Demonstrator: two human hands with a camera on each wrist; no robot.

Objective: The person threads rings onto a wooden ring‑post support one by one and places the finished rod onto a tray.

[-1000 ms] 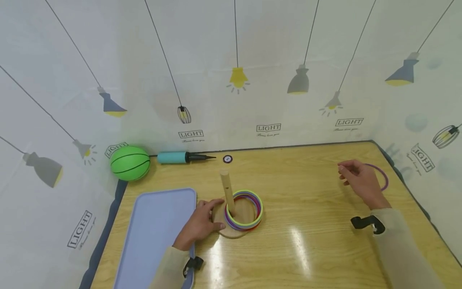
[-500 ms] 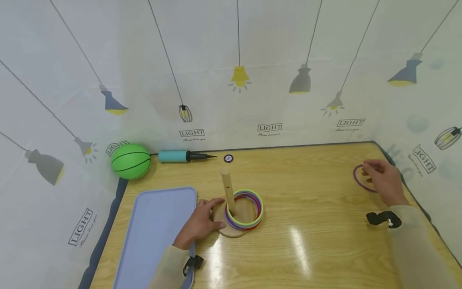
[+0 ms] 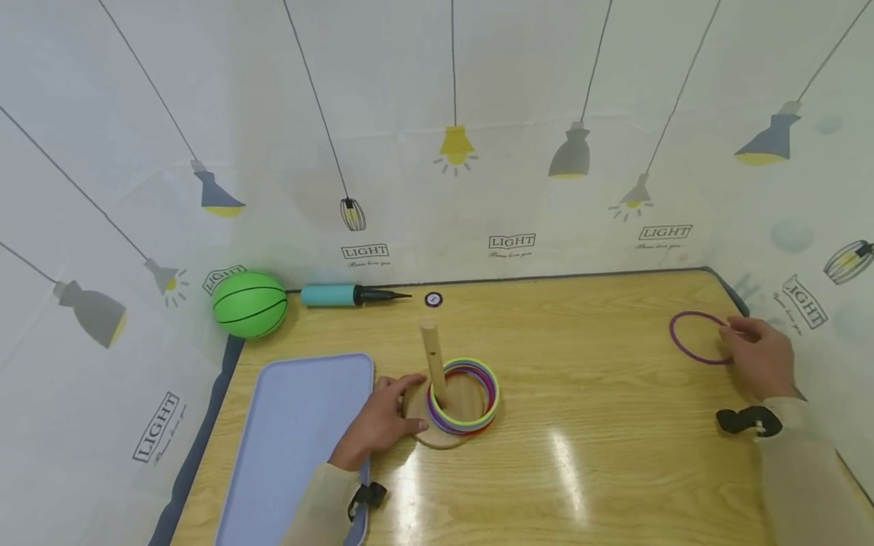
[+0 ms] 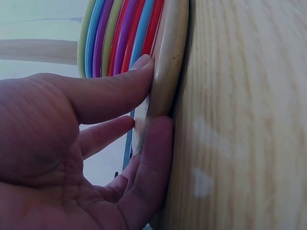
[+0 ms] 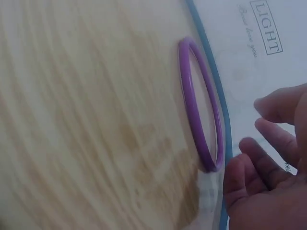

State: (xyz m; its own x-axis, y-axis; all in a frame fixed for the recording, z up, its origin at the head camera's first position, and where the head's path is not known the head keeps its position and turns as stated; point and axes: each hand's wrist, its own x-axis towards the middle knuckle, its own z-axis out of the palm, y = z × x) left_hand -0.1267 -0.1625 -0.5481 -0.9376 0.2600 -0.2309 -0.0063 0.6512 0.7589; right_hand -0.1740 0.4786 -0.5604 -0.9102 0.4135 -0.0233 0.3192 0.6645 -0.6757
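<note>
A wooden peg (image 3: 433, 360) stands on a round wooden base (image 3: 463, 406). Several stacked rings (image 3: 495, 394), yellow, blue, purple and red, lie around the peg with a yellow one on top. My left hand (image 3: 378, 419) holds the base by its left edge; in the left wrist view the thumb (image 4: 120, 93) is on the upper face and fingers curl at the rim. A loose purple ring (image 3: 672, 331) lies flat on the table at the right. Beside its right edge is my right hand (image 3: 761, 356). The right wrist view shows its fingers (image 5: 259, 160) loosely bent, apart from the purple ring.
A blue-grey tray (image 3: 300, 425) lies on the wooden table (image 3: 587, 425) at the left, partly under my left forearm. Behind it are a green ball (image 3: 250, 305), a turquoise hand pump (image 3: 331, 295) and a small round disc (image 3: 433, 299). Lamp-printed sheeting (image 3: 403, 174) encloses the table.
My right hand has moved to the right, from the left of the purple ring, across it, to its right edge. The left hand and the base stay as they were.
</note>
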